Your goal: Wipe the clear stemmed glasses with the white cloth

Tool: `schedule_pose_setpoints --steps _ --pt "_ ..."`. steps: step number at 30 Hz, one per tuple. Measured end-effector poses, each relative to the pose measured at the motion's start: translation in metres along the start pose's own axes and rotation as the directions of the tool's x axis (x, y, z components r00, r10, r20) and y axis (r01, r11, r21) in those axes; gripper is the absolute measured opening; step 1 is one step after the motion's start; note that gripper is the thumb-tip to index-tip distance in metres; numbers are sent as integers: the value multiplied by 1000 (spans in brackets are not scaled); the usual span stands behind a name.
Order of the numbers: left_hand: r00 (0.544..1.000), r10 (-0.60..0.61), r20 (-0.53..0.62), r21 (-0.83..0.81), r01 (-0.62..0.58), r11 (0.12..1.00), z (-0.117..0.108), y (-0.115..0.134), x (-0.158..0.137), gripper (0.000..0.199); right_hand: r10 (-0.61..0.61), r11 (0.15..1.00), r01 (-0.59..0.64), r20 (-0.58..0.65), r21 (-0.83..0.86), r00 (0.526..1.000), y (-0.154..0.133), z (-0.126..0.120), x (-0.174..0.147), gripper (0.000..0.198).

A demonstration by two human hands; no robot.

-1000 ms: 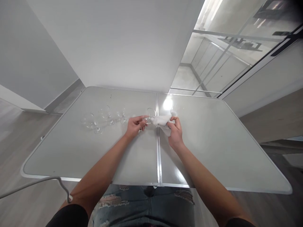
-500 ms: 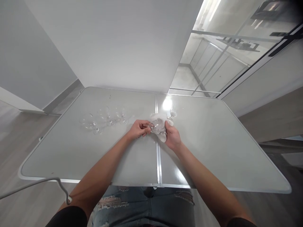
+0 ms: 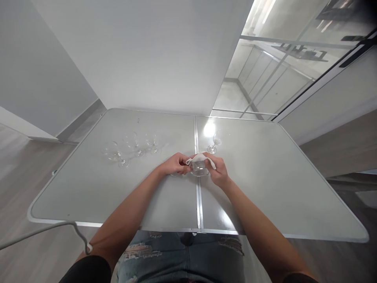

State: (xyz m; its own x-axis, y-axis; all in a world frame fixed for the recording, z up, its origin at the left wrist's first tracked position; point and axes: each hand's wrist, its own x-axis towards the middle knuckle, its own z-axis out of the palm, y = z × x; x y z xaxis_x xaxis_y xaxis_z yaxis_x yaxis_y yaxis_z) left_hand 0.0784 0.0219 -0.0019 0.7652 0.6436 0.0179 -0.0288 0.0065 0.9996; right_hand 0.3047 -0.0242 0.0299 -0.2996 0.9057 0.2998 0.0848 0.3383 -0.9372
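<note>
Over the table's centre seam I hold a clear stemmed glass point(image 3: 199, 169), its bowl lying sideways. My left hand point(image 3: 175, 164) is closed at the left end of this glass, fingertips pinched together; exactly which part they grip is hard to see. A white cloth point(image 3: 200, 157) drapes over the bowl's upper side. My right hand point(image 3: 218, 169) is closed on the cloth, its thumb in front and the other fingers behind, pressing it against the bowl. Just beyond the right hand, another stemmed glass point(image 3: 212, 149) stands on the table.
Several clear stemmed glasses point(image 3: 139, 151) stand in a group on the left half of the pale folding table point(image 3: 265, 177). A metal seam point(image 3: 199, 208) divides its top. Behind it rises a white panel point(image 3: 147, 55). A white cable point(image 3: 59, 224) hangs at the lower left.
The held glass has come slightly nearer to me and turned, with the cloth now over its upper side. My right hand has rolled over the bowl. The standing glasses stay put.
</note>
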Motion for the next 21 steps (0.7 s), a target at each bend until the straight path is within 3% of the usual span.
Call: schedule_pose_setpoints --steps 2,4,6,9,11,13,17,19,21 --pt "999 -46 3 28 46 999 1 1 1 44 -195 968 211 120 -139 974 1 -6 2 38" --pt "996 -84 2 35 84 996 2 3 1 38 -255 946 289 211 -145 943 1 -12 4 34" --pt "995 -102 5 19 102 995 3 4 1 33 -187 977 206 233 -61 954 -2 -17 4 30" --pt "995 -99 21 -17 99 995 3 4 0 32 1 991 -28 201 132 980 -7 -15 1 35" --pt "998 -64 1 -59 64 996 3 1 -1 38 152 942 -178 110 283 982 -6 -7 -1 40" --pt "998 6 -70 -114 -14 993 1 -2 -1 49 307 853 -270 -12 448 951 -1 3 0 42" --pt "955 145 -258 -142 -186 972 -2 -5 3 60 433 714 -306 -54 629 900 6 23 7 47" --pt "929 179 -325 -124 -229 965 -1 -5 7 56 440 726 -267 -131 634 888 7 31 6 47" --pt "908 197 -371 -108 -253 961 2 -6 10 50 415 794 -205 -264 572 871 5 36 2 43"
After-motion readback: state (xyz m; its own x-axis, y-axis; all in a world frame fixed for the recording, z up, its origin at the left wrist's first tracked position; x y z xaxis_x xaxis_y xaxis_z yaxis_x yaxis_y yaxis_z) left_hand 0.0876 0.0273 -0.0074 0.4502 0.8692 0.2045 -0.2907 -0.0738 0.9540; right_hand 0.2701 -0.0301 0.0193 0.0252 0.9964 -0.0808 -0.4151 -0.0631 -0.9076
